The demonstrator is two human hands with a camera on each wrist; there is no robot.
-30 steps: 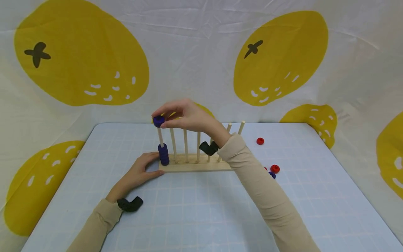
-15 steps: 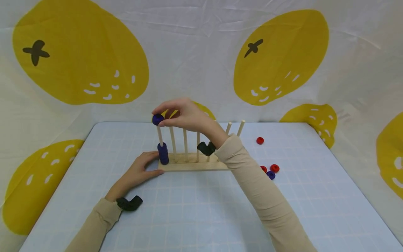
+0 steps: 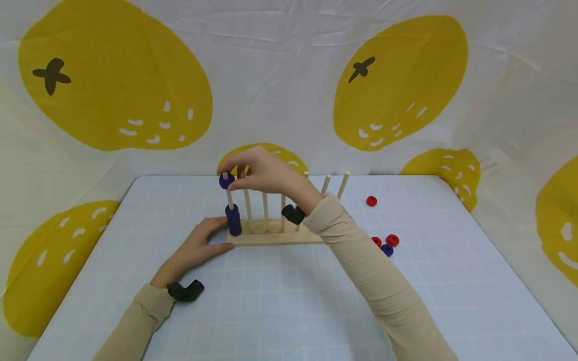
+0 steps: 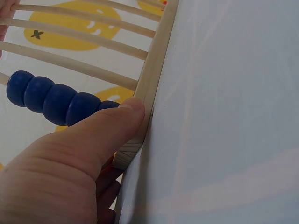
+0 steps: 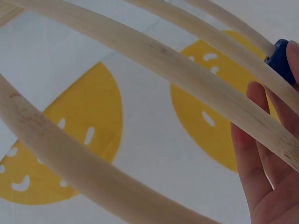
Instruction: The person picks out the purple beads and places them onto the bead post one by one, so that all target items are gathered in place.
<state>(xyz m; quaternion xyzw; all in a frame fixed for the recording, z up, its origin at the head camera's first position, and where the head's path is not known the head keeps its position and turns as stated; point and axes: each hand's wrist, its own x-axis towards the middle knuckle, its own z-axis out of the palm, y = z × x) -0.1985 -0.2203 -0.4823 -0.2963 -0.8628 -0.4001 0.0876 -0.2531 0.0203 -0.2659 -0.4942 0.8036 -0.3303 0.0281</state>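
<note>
A wooden bead rack (image 3: 275,239) with a row of upright pegs stands on the table. My left hand (image 3: 194,250) grips the left end of its base; in the left wrist view the thumb (image 4: 117,123) presses the front face, fingers partly hidden behind. Several blue beads (image 3: 233,220) are stacked at the bottom of the leftmost peg. At that peg's top, my right hand (image 3: 273,173) pinches another blue bead (image 3: 227,181) between thumb and fingers, and the peg's tip shows through it. The right wrist view catches only part of this held bead (image 5: 280,63).
To the right of the rack lie a blue bead (image 3: 387,249) and two red beads (image 3: 392,240) close together. One more red bead (image 3: 372,201) lies farther back. The right forearm (image 3: 361,250) crosses in front of the right-hand pegs. A fruit-print curtain (image 3: 271,75) hangs behind the table.
The blue bead in my right hand has come down slightly, and the peg's tip now pokes through it. My left hand stays on the base.
</note>
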